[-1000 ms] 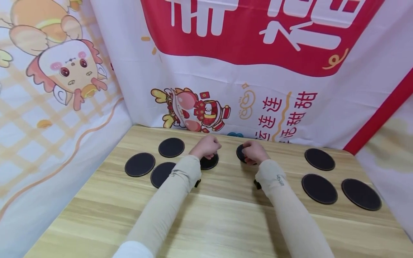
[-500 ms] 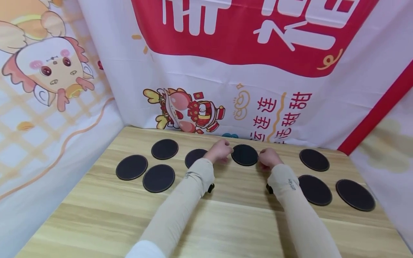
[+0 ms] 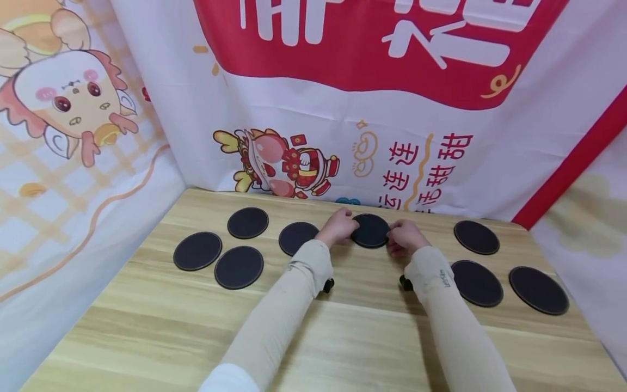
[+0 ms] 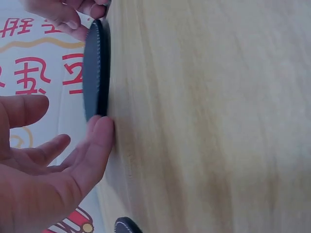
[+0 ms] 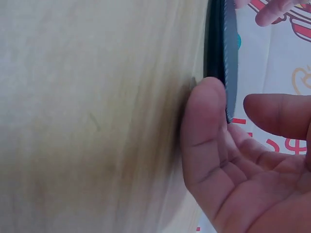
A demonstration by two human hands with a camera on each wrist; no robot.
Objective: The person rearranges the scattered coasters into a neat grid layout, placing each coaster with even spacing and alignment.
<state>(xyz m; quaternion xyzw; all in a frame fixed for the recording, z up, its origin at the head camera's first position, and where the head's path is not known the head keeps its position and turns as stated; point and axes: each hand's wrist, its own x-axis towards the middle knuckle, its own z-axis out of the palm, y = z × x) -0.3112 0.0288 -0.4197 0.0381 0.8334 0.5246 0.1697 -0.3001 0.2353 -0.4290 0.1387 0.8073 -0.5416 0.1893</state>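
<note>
Left hand (image 3: 339, 227) and right hand (image 3: 405, 237): both grips released, thumbs off, fingertips touching opposite edges of 1 black disc (image 3: 370, 231), table's (image 3: 362, 343) far side. 7 other discs (image 3: 239, 267): 4 left, 3 right.

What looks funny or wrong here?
The cartoon animal at far left is head-down and the red writing at the back lies sideways, as if hung wrong. The black disc between the left hand and right hand looks undamaged.
</note>
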